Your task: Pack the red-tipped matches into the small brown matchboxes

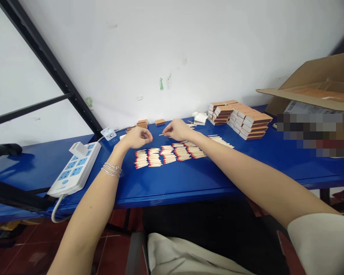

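The right hand [177, 130] is pinching a matchstick [161, 135] while the left hand [135, 137] is hanging nearby, curled, grip unclear.

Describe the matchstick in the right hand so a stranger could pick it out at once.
Start with the blue tabletop against the white wall, then find the groups of red-tipped matches lying on it. Just beyond them, the right hand pinches one matchstick, which points toward the left hand. It stands apart because it juts alone from the hand, while those matches lie bunched together.
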Motion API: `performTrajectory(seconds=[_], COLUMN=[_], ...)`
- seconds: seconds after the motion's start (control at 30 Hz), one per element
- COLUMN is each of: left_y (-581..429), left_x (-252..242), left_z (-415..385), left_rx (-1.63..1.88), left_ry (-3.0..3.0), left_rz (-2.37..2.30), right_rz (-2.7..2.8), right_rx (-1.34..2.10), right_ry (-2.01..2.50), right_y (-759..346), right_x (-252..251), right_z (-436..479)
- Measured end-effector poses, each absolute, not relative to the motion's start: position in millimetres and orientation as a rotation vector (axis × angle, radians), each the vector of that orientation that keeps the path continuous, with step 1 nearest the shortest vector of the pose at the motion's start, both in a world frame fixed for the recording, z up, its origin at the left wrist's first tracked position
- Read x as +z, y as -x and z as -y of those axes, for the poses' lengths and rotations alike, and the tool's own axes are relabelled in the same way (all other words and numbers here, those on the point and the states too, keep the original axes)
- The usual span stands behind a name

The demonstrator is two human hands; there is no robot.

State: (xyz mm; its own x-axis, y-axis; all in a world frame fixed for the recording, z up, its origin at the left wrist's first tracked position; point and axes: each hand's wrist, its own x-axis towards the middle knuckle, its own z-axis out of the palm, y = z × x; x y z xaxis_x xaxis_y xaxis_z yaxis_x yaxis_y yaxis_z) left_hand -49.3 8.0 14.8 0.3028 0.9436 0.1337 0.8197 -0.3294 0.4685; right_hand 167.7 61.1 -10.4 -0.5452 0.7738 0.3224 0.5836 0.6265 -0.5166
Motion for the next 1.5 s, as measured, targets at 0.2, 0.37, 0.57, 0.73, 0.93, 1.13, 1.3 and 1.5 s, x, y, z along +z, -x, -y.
performTrajectory(seconds=[0.2, 0.37, 0.57, 0.73, 0.93, 1.13, 1.3, 1.5], left_y=[46.0, 41.5, 42.5, 46.3, 43.1, 39.2, 30.4, 22.8], left_x=[5.5, 3.2, 5.4, 5.8, 5.8, 5.6, 0.3, -4.6], left_z=[-10.4, -11.6, -11.1, -11.8, -11.7, -9.5, -9.9, -13.7], left_rx=[0.532, 0.404, 0.303, 0.255, 0.275, 0.284, 0.658, 0.984], left_ry=[-2.201, -2.372, -2.357, -2.335, -2.378, -2.381, -2.375, -2.242], left_rz=[-1.474, -1.520, -1.483, -1.448, -1.532, -1.545, -1.502, -1.525], right_rz=[2.358, 2.374, 2.397, 2.435, 2.471, 2.446, 2.356, 2.224], right_rx=[0.439, 0.439, 0.428, 0.468, 0.530, 0.576, 0.670, 0.792], right_ry=[1.076, 1.111, 1.135, 1.101, 1.046, 1.000, 0.905, 0.958], right_y=[-169.1, -169.8, -169.9, -170.3, -171.4, -171.8, -170.1, -169.9], right_x=[-12.5, -10.0, -7.8, -8.2, -7.1, -9.7, -10.6, -14.5], right_z=[-64.3, -61.3, -58.0, -57.7, -58.2, -60.6, -63.1, -70.8])
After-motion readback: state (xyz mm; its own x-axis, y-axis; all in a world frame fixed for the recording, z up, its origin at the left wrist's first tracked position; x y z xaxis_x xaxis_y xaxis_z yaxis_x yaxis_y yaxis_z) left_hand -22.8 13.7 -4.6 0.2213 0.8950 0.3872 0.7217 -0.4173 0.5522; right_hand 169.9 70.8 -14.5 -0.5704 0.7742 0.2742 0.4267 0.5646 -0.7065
